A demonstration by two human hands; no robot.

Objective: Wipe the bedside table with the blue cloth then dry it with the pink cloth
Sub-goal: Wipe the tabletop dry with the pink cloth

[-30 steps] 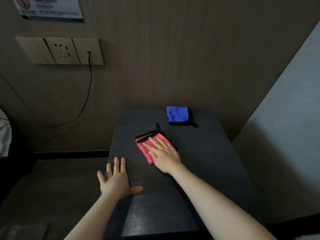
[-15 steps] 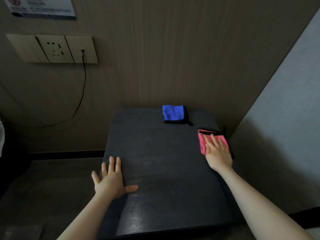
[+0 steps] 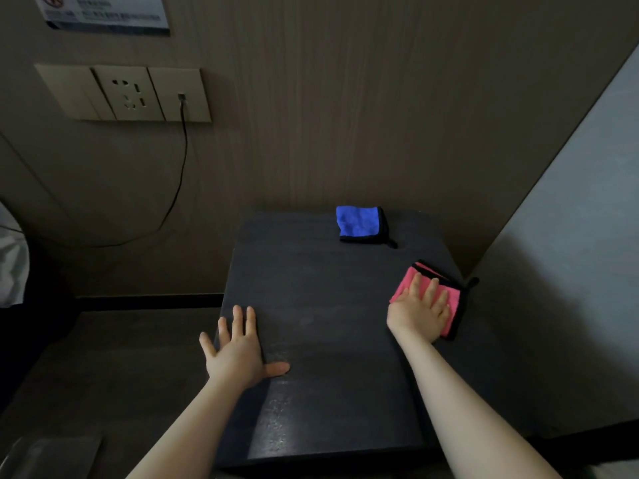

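Note:
The dark bedside table fills the middle of the view. A folded blue cloth with black trim lies at its back edge, touched by neither hand. The pink cloth, also black-trimmed, lies flat near the table's right edge. My right hand presses on it with straight, spread fingers. My left hand rests flat on the table's left edge, fingers spread and thumb pointing right.
A wood-panelled wall stands behind the table, with a socket plate and a black cable hanging from it. A grey wall runs close along the table's right side. A lower dark surface lies to the left.
My right hand slid the pink cloth from the table's middle to its right edge, then a little nearer to me. The left hand stayed put on the left edge.

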